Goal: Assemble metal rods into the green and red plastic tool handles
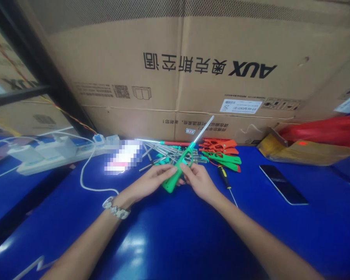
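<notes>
A green lighter (172, 182) with a long metal tube is held between both hands, its tube slanting up to the right. My left hand (155, 179) has its fingers closed on the handle from the left. My right hand (198, 179) pinches the same lighter from the right, near its trigger opening. Behind the hands lies a pile of metal tubes with teal parts (166, 152). Orange handle shells (221, 146) and green handle shells (226, 158) are stacked to the right of the pile.
A yellow-black screwdriver (224, 177) and a dark phone (282, 184) lie to the right. At the left are a white power strip (46, 160) with plugs and a cable. A large cardboard box (163, 35) stands behind; a carton with red plastic (303, 149) sits at the right.
</notes>
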Action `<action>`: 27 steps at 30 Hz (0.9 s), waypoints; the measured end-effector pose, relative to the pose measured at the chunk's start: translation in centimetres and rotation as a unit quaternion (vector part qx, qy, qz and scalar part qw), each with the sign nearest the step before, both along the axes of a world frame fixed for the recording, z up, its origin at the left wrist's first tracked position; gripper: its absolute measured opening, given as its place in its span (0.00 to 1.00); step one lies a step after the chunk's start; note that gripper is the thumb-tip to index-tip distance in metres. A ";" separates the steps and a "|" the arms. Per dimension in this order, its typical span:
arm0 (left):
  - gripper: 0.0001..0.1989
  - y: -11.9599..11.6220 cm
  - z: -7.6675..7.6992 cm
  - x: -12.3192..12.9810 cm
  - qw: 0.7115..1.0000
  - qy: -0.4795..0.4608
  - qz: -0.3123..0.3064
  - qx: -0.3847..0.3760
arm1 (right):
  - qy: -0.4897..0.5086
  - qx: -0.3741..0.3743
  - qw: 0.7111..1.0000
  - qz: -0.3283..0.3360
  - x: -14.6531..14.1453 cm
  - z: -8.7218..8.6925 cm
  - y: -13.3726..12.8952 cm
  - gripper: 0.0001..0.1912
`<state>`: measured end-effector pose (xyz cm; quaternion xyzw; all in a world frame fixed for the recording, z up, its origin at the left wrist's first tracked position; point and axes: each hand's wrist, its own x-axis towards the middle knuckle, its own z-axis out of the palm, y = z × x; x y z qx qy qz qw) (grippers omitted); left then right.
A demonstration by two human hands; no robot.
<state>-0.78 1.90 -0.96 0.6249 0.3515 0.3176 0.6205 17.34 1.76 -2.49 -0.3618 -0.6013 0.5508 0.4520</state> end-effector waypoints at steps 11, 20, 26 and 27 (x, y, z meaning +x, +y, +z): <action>0.25 -1.4 -0.6 2.4 0.997 0.040 0.059 -0.041 | -0.131 0.074 0.986 -0.075 0.7 0.2 -1.0 0.21; 0.08 -6.0 1.5 2.4 0.846 0.326 0.048 0.420 | -0.425 0.136 0.893 0.061 3.5 1.6 -1.2 0.18; 0.06 -4.8 0.0 2.7 0.820 0.366 0.036 0.438 | -0.522 0.248 0.815 0.039 2.7 1.2 -1.6 0.14; 0.06 -4.6 -0.2 2.6 0.822 0.367 0.038 0.435 | -0.525 0.253 0.812 0.034 2.7 0.9 -1.6 0.15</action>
